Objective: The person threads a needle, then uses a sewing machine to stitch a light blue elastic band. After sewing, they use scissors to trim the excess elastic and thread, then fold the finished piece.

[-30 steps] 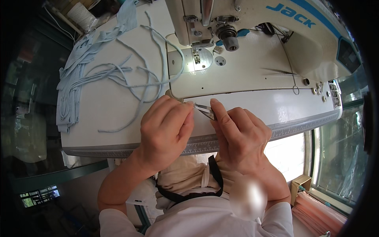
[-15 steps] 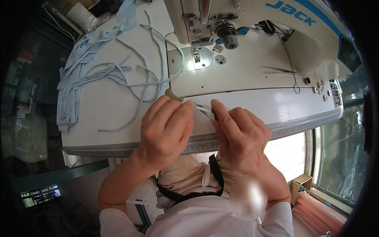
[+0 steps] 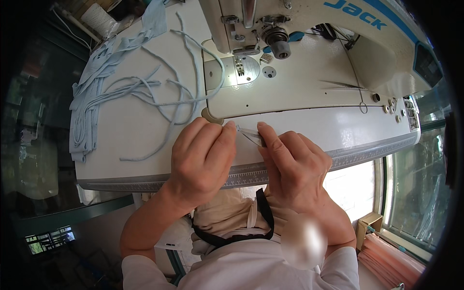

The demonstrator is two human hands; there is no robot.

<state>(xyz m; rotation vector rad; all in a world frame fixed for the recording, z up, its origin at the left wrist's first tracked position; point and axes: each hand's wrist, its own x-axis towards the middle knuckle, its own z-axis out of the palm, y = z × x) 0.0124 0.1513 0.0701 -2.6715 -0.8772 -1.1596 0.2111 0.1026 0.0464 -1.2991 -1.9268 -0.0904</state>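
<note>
My left hand [image 3: 203, 157] is closed, thumb and forefinger pinching a tiny bit of light blue cloth [image 3: 237, 128], most of which the fingers cover. Facing it, my right hand [image 3: 297, 162] grips slim metal tweezers [image 3: 252, 135]. Their two thin arms point left and their tips meet at the cloth by my left fingertips. Both hands hover over the table's front edge. To the left of them, light blue fabric cords [image 3: 181, 102] lie loosely curled on the white table [image 3: 116, 140].
A sewing machine [image 3: 386, 58] stands at the back right, its needle plate [image 3: 249, 72] lit. Folded light blue strips [image 3: 87, 116] lie at the far left. Scissors [image 3: 361, 99] and several bobbins [image 3: 390, 108] rest at the right. A ruler strip [image 3: 348, 159] edges the table.
The tweezers have tilted slightly at the cloth between my fingertips. Both hands stay almost in place.
</note>
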